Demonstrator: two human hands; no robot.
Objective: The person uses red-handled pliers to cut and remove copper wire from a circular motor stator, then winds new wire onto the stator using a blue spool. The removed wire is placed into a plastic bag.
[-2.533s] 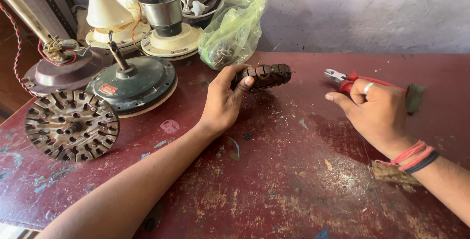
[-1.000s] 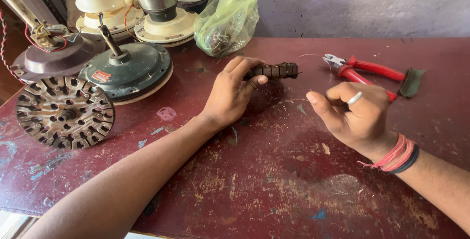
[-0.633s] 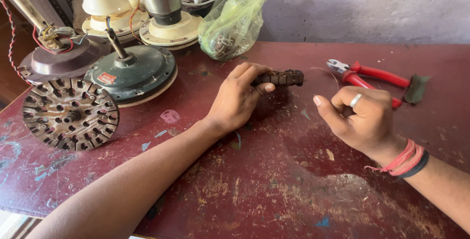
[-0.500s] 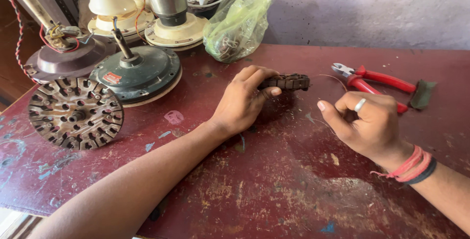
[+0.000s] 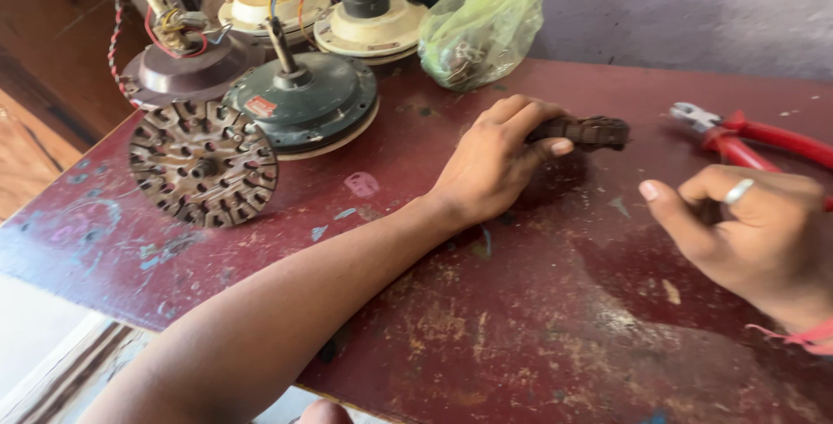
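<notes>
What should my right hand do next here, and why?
Probably close the gap to the dark grimy part. The left hand pins one end on the table, the other end sticks out free, and the right hand hovers empty nearby.

scratched matt red-painted table (image 5: 538, 320)

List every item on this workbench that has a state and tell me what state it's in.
Left hand: closed around the dark brown wound part, on the table.
Right hand: loosely curled, empty, above the table.
Red-handled pliers: lying flat, jaws shut, untouched.
Green fan motor: closed housing, shaft up.
Slotted rotor disc: lying flat, bare.
Green plastic bag: bunched, holding parts.
</notes>
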